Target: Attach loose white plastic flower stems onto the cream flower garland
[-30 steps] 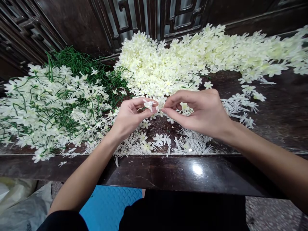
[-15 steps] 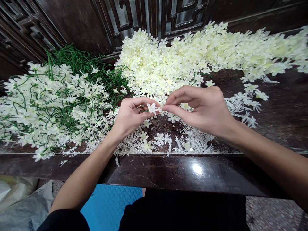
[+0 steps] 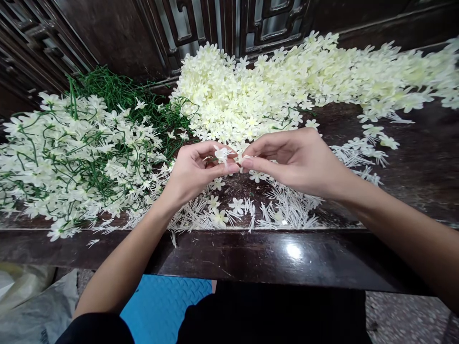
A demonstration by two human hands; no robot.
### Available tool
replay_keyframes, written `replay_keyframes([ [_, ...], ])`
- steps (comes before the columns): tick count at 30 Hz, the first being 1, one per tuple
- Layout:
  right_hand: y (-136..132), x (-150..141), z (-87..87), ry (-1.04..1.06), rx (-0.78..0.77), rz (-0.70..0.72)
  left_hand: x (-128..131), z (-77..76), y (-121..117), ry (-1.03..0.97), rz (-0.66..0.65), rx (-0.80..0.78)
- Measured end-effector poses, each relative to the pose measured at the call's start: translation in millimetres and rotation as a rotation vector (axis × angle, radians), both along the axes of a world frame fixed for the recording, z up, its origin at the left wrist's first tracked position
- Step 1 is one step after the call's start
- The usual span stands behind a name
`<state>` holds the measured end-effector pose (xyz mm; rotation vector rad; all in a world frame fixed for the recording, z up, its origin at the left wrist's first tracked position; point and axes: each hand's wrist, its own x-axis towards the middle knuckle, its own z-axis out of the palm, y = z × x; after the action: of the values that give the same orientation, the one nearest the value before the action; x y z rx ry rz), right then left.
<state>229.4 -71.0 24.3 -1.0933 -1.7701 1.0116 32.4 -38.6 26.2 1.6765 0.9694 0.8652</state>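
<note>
Thumb and fingers of my left hand point(image 3: 201, 169) pinch a small white artificial flower point(image 3: 223, 154) near the middle of the view. Close beside it, the fingertips of my right hand point(image 3: 297, 160) are pressed together; whatever is between them is too small to make out. Below both hands lie white stamen bundles point(image 3: 292, 210) and a few loose blossoms point(image 3: 219, 218). To the left spreads a heap of white flowers on green stems point(image 3: 82, 153). Behind my hands is a large pile of cream-white flower heads point(image 3: 229, 95).
Bare green stems point(image 3: 107, 86) are bunched at the back left. A carved wooden panel point(image 3: 229, 28) rises behind the dark wooden surface point(image 3: 423, 167), whose front edge point(image 3: 251, 253) runs below my hands. A blue mat point(image 3: 168, 306) and plastic bags point(image 3: 43, 306) are lower down.
The flower in my left hand has tilted and shifted slightly up and left. My right hand has edged a little left, still pinched close to the left fingertips.
</note>
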Motion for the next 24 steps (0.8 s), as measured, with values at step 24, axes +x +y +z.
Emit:
replay_keyframes([
  [24, 2, -4, -0.1, 0.033, -0.046, -0.093, 1, -2.2, -4, -0.081, 0.316, 0.285],
])
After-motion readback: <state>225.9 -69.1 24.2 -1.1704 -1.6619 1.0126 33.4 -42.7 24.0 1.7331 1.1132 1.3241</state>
